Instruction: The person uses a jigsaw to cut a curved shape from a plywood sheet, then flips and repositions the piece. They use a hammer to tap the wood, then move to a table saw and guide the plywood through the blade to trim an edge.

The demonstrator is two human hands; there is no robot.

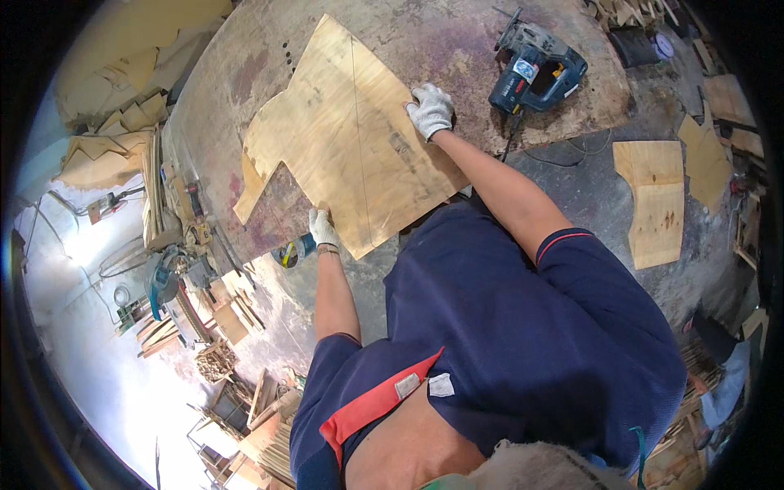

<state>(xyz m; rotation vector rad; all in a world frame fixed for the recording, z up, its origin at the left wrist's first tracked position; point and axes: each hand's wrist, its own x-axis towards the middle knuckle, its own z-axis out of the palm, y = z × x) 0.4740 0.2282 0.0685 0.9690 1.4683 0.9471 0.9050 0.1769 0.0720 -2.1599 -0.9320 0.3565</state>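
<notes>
- One bench
- One large plywood sheet
- One long dark line down the sheet
- One jigsaw
- Two gloved hands: left hand, right hand
- One co-worker

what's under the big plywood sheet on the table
Under the plywood sheet, the worktable; a tan strip, perhaps another piece, shows at the sheet's left edge. Anything beneath the middle is covered.

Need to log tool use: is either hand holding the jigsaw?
No, the jigsaw lies on the worktable, while the left hand and right hand touch the wooden sheet.
</notes>
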